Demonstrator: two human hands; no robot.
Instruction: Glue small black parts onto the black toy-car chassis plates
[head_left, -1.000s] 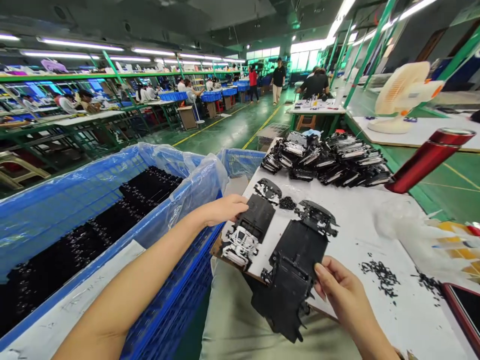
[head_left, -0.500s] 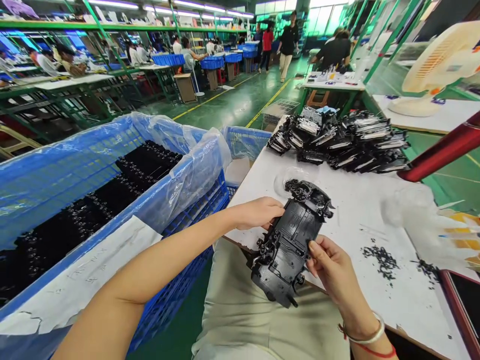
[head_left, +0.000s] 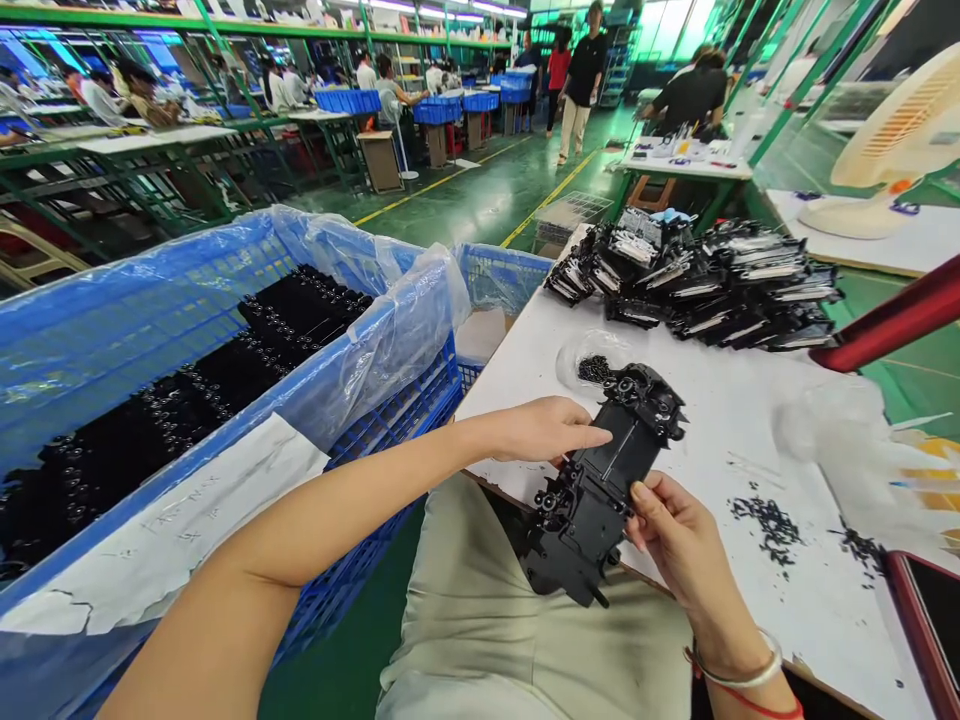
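A long black moulded plastic chassis-like part (head_left: pixel 600 500) is held tilted over my lap and the table's near edge. On its left side, my left hand (head_left: pixel 551 428) grips the edge, thumb lying on the flat top and fingers hidden beneath. My right hand (head_left: pixel 667 515) pinches the opposite edge between thumb and fingers. Just beyond the part's far end, a clear plastic dish (head_left: pixel 574 360) holds small black pieces (head_left: pixel 595 368). More small black pieces (head_left: pixel 772 525) lie scattered to the right of my right hand.
Left stands a blue crate (head_left: pixel 397 390) lined with clear plastic, holding rows of black parts (head_left: pixel 202 390). A pile of similar parts (head_left: pixel 697 275) covers the table's far end. A red pole (head_left: pixel 900 315), plastic bag (head_left: pixel 832 420) and red-edged phone-like device (head_left: pixel 922 620) are at right.
The black part has tilted slightly, and its shine has faded. My left thumb has come over onto its top face. The whole view has shifted a little.
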